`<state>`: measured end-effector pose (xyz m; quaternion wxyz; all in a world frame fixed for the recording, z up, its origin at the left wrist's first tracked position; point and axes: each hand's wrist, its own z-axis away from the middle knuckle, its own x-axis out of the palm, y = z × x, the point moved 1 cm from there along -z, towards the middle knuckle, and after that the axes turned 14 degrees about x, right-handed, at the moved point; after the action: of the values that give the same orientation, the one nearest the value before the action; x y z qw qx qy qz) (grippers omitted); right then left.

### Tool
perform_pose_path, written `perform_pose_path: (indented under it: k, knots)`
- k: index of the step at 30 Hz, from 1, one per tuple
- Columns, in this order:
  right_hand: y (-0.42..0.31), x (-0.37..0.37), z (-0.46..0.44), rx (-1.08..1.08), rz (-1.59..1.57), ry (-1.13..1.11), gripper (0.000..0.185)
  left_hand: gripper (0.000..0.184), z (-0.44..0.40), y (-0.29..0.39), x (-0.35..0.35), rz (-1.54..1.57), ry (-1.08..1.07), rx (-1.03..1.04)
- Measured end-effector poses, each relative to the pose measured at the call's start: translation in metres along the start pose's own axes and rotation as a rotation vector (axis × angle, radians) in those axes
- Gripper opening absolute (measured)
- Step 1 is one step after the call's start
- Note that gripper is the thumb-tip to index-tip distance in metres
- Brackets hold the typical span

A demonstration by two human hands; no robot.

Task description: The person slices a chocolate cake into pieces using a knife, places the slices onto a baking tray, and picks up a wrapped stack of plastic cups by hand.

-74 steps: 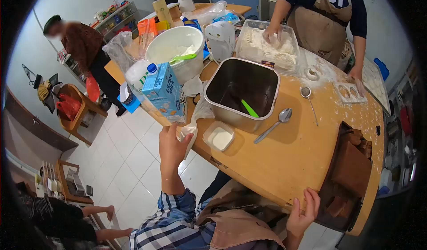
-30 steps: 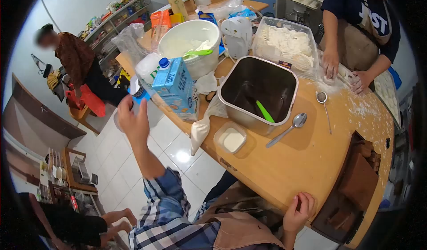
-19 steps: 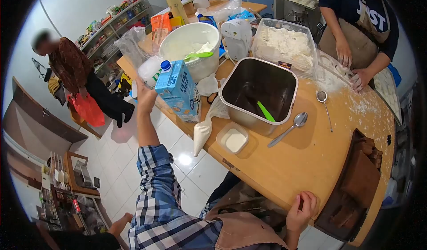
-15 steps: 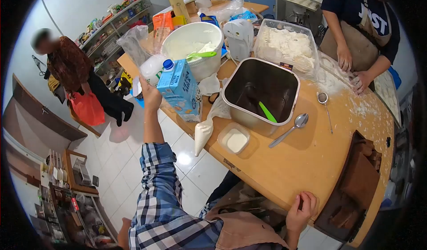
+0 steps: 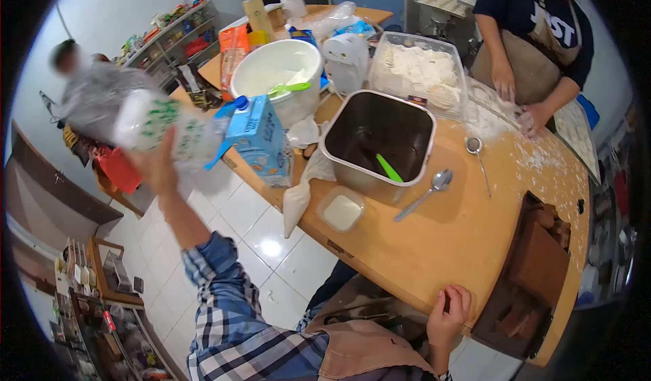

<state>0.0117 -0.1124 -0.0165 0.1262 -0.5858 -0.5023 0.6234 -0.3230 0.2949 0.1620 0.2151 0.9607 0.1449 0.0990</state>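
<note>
My left hand [image 5: 157,167] is raised beyond the table's left corner, closed on a plastic pack [image 5: 152,122]. The pack is white with green print, with loose clear plastic trailing from it; motion blurs both. Near that hand stands a blue milk carton [image 5: 256,144] with a dark blue cap. My right hand [image 5: 450,311] rests at the table's front edge with nothing in it, its fingers loosely bent and thumb apart. A brown tray [image 5: 500,299] with chocolate-brown slabs [image 5: 538,257] lies to its right.
On the table [image 5: 434,259] are a deep metal tin [image 5: 366,171] with a green-handled tool, a filled piping bag [image 5: 296,208], a small tub of cream [image 5: 341,209], a spoon [image 5: 424,194], a white bucket [image 5: 244,83] and a flour box [image 5: 420,69]. A co-worker's hands [image 5: 532,118] work in flour.
My left hand has lifted the white-and-green plastic pack from behind the milk carton and swung it left. My right hand stays at the table edge. The view has shifted slightly.
</note>
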Motion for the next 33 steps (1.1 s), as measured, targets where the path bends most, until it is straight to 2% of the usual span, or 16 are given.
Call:
perform_pose_path:
  k: [1,2,3,6,8,9,11,15,17,19,22,23,26,29,32,33]
  knots:
    - [0.0,-0.001,0.0,-0.002,-0.019,-0.005,0.014,0.048,-0.004,0.022,-0.007,0.117,0.013,0.007]
    - [-0.003,-0.002,-0.002,-0.001,-0.036,-0.007,0.013,0.039,-0.006,0.055,-0.013,-0.081,-0.036,0.057]
    - [-0.004,-0.003,-0.003,0.004,-0.052,-0.008,0.013,0.037,-0.009,0.06,-0.026,0.016,0.051,-0.072]
    - [-0.007,-0.008,-0.009,0.045,-0.137,-0.007,0.011,0.042,0.014,0.104,-0.036,0.234,-0.005,-0.059]
    - [-0.011,-0.012,-0.009,0.171,-0.25,-0.021,0.011,0.046,0.057,0.111,-0.031,0.26,0.145,-0.026]
    - [-0.011,-0.014,-0.01,0.169,-0.266,-0.012,0.011,0.049,0.075,0.112,-0.029,0.433,0.002,-0.136]
    - [-0.011,-0.019,-0.012,0.161,-0.299,0.008,0.01,0.042,0.119,0.087,-0.033,0.353,-0.396,-0.054]
    - [-0.029,-0.043,-0.02,0.077,-0.388,0.016,0.019,0.059,0.169,0.203,0.102,0.876,-0.816,-0.57]
    - [-0.037,-0.051,-0.028,0.017,-0.455,0.06,0.027,0.07,0.195,0.233,0.146,0.942,-0.899,-0.503]
    - [-0.034,-0.055,-0.036,0.006,-0.57,-0.024,0.05,0.076,0.247,0.22,0.161,0.857,-1.035,-0.471]
    - [-0.039,-0.045,-0.046,0.019,-0.793,-0.155,0.079,0.076,0.271,0.225,0.161,0.99,-1.117,-0.651]
    - [-0.043,-0.041,-0.048,-0.004,-0.853,-0.168,0.08,0.074,0.274,0.226,0.16,1.067,-1.117,-0.757]
    - [-0.054,-0.018,-0.042,-0.012,-0.939,-0.304,0.083,0.07,0.294,0.21,0.157,1.005,-1.321,-0.755]
    - [-0.037,0.008,-0.028,0.063,-0.826,-0.271,0.084,0.067,0.31,0.203,0.155,0.985,-1.195,-0.557]
    - [-0.015,0.019,-0.018,0.104,-0.675,-0.301,0.085,0.077,0.324,0.195,0.15,0.923,-1.301,-0.654]
    - [-0.014,0.015,-0.02,0.086,-0.712,-0.308,0.086,0.086,0.321,0.194,0.15,0.884,-1.338,-0.553]
